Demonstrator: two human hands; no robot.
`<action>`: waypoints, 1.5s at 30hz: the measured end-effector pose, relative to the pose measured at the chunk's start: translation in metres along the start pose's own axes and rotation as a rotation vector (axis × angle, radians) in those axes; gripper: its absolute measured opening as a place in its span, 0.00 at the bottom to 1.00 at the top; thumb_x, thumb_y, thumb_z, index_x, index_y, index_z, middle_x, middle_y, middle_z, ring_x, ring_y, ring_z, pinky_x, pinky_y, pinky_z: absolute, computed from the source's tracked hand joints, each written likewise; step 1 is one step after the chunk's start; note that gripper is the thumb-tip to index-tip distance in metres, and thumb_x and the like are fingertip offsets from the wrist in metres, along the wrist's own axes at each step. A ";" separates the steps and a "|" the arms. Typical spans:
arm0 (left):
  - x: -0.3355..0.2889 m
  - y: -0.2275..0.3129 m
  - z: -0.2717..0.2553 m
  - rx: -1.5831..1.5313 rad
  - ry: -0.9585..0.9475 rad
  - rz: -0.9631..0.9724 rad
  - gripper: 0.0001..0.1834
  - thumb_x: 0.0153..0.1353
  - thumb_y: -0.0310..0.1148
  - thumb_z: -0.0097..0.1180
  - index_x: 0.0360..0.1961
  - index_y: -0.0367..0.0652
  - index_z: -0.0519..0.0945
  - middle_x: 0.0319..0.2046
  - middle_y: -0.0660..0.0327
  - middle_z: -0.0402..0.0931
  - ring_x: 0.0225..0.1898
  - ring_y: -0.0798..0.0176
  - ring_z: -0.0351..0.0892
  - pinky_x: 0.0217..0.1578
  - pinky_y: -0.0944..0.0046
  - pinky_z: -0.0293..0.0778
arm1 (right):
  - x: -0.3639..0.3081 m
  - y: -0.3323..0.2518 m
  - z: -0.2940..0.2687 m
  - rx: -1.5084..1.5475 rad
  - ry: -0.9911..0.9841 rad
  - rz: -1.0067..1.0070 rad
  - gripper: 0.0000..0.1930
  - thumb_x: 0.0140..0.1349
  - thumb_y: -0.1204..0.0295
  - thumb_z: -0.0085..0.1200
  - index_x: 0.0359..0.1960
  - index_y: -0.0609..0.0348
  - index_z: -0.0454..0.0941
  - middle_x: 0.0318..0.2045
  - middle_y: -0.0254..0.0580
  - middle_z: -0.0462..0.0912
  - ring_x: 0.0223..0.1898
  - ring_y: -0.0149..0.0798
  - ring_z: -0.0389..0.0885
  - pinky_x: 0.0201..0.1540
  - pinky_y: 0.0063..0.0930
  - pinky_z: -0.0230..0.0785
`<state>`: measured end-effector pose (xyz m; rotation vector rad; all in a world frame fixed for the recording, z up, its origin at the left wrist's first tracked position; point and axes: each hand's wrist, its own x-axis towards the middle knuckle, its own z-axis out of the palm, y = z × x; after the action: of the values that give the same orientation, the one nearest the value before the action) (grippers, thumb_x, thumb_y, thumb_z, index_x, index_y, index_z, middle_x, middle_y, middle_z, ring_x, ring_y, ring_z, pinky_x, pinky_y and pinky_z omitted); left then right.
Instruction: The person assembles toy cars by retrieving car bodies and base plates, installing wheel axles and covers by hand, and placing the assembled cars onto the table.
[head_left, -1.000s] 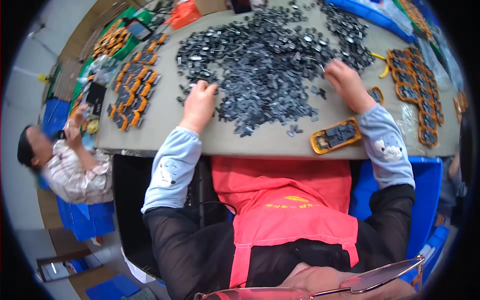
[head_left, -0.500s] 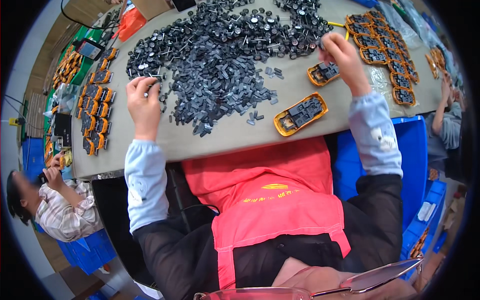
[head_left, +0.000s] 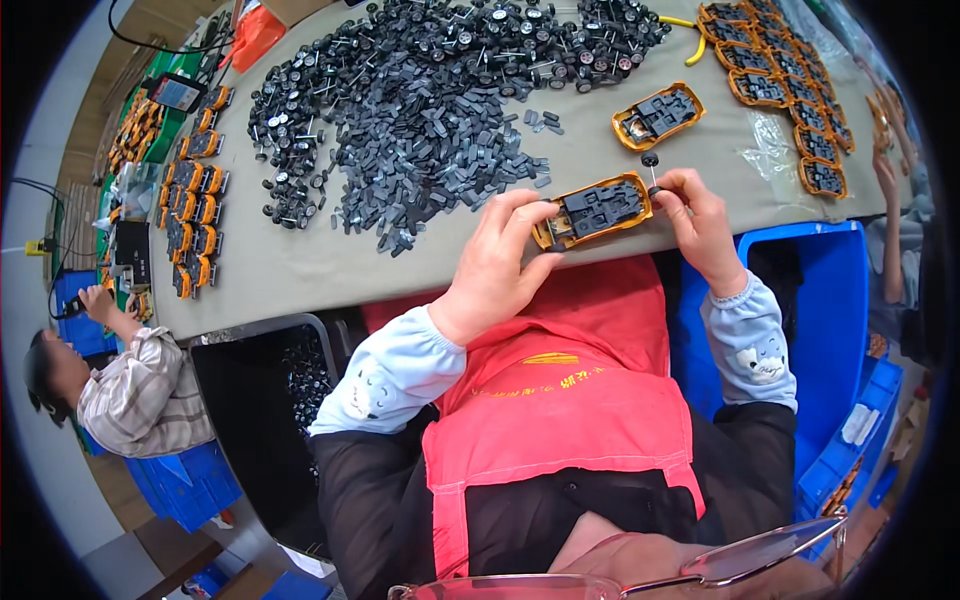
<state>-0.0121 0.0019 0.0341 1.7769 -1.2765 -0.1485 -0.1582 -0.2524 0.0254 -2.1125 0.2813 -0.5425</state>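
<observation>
Your left hand [head_left: 497, 262] clasped one end of the orange car shell [head_left: 604, 208], seemingly to steady it between your hands; your right hand [head_left: 706, 226], apart, pinched a wheeled axle [head_left: 654, 175], apparently leaving its far wheel [head_left: 650, 160] clear.

- The left hand [head_left: 492, 268] is holding an orange car shell [head_left: 602, 207].
- The right hand [head_left: 703, 226] is pinching a wheeled axle [head_left: 650, 160] beside it.
- Black parts [head_left: 425, 160] are lying heaped.

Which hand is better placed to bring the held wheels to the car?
Probably the right hand: it pinches the wheels close to one end of the car. The left hand holds the other end.
</observation>
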 end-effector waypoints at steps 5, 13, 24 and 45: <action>0.006 0.003 0.009 0.108 -0.036 -0.066 0.32 0.49 0.21 0.70 0.57 0.40 0.73 0.55 0.49 0.71 0.57 0.43 0.73 0.56 0.52 0.73 | -0.004 -0.005 0.003 -0.060 -0.005 -0.044 0.04 0.69 0.80 0.54 0.42 0.64 0.75 0.31 0.44 0.84 0.33 0.40 0.87 0.37 0.29 0.77; 0.003 -0.005 0.006 0.165 -0.070 -0.046 0.35 0.48 0.20 0.70 0.59 0.41 0.72 0.54 0.49 0.71 0.56 0.43 0.74 0.55 0.52 0.74 | -0.005 -0.026 -0.003 -0.136 0.009 -0.210 0.09 0.60 0.81 0.62 0.41 0.61 0.78 0.35 0.44 0.84 0.35 0.44 0.84 0.38 0.34 0.76; 0.008 -0.012 0.003 0.133 -0.104 -0.034 0.36 0.48 0.20 0.71 0.61 0.42 0.71 0.57 0.48 0.71 0.58 0.42 0.74 0.57 0.52 0.75 | 0.010 -0.035 0.008 -0.364 -0.182 -0.425 0.13 0.52 0.78 0.65 0.39 0.56 0.75 0.54 0.45 0.77 0.56 0.52 0.75 0.58 0.44 0.66; 0.005 -0.031 0.003 0.209 -0.155 0.040 0.34 0.51 0.24 0.68 0.61 0.38 0.70 0.54 0.45 0.68 0.55 0.43 0.72 0.58 0.50 0.68 | -0.264 0.187 -0.189 -0.576 0.408 0.789 0.10 0.63 0.68 0.60 0.43 0.57 0.85 0.39 0.45 0.88 0.40 0.44 0.88 0.46 0.37 0.78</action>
<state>0.0102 -0.0026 0.0119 1.9465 -1.4822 -0.1361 -0.4799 -0.3905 -0.1088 -2.1544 1.5763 -0.4276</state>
